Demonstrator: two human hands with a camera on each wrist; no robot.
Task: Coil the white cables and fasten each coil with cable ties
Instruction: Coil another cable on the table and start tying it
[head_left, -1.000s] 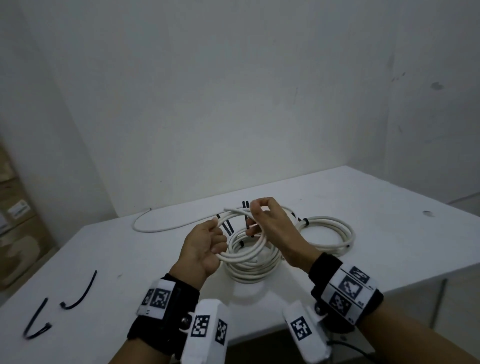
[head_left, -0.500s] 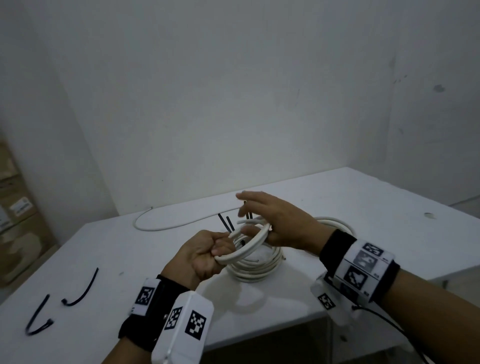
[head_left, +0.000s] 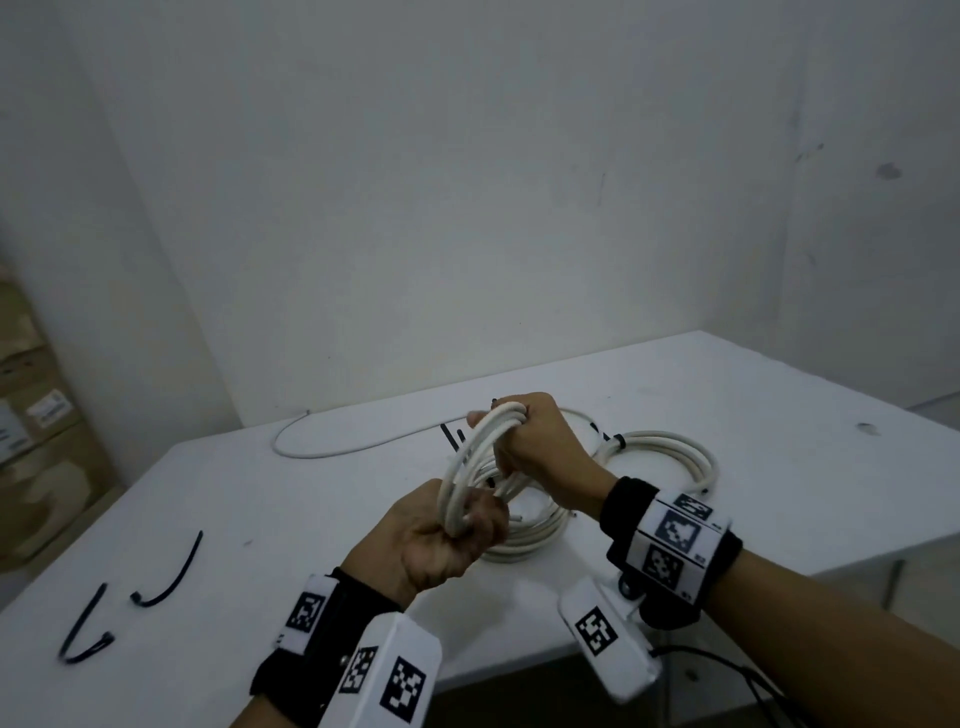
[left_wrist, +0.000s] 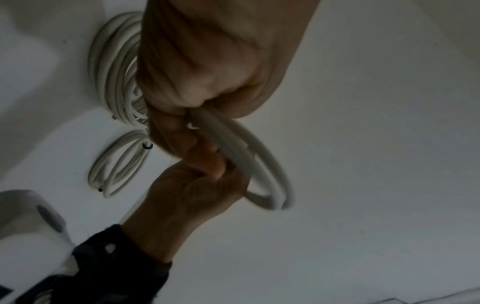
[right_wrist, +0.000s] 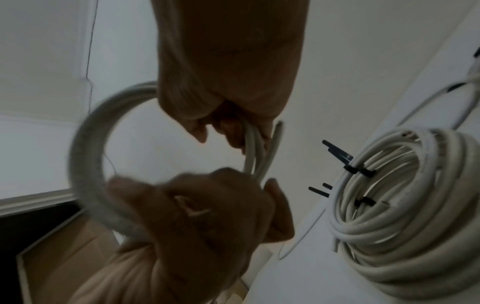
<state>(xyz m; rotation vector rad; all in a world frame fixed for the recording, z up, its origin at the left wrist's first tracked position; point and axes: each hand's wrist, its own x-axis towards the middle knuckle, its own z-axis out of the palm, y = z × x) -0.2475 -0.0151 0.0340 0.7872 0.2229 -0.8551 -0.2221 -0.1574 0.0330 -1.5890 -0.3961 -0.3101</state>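
A small coil of white cable (head_left: 470, 462) stands upright in the air between both hands. My left hand (head_left: 441, 540) grips its lower end in a fist, and my right hand (head_left: 530, 441) grips its top. The left wrist view shows the same coil (left_wrist: 254, 162) running from my left hand (left_wrist: 207, 98) to the right hand (left_wrist: 197, 191). In the right wrist view the coil (right_wrist: 85, 156) is blurred. A tied coil (head_left: 524, 535) with black ties lies on the table under the hands, another tied coil (head_left: 670, 457) to its right.
A loose white cable (head_left: 332, 449) runs along the back of the white table (head_left: 779, 467). Two black cable ties (head_left: 171, 571) lie at the table's left front. Cardboard boxes (head_left: 36, 431) stand at the far left. Walls close the back and right.
The coil has been lifted from lying low to standing upright. My right hand closed round its top and my left hand tightened into a fist at its bottom.
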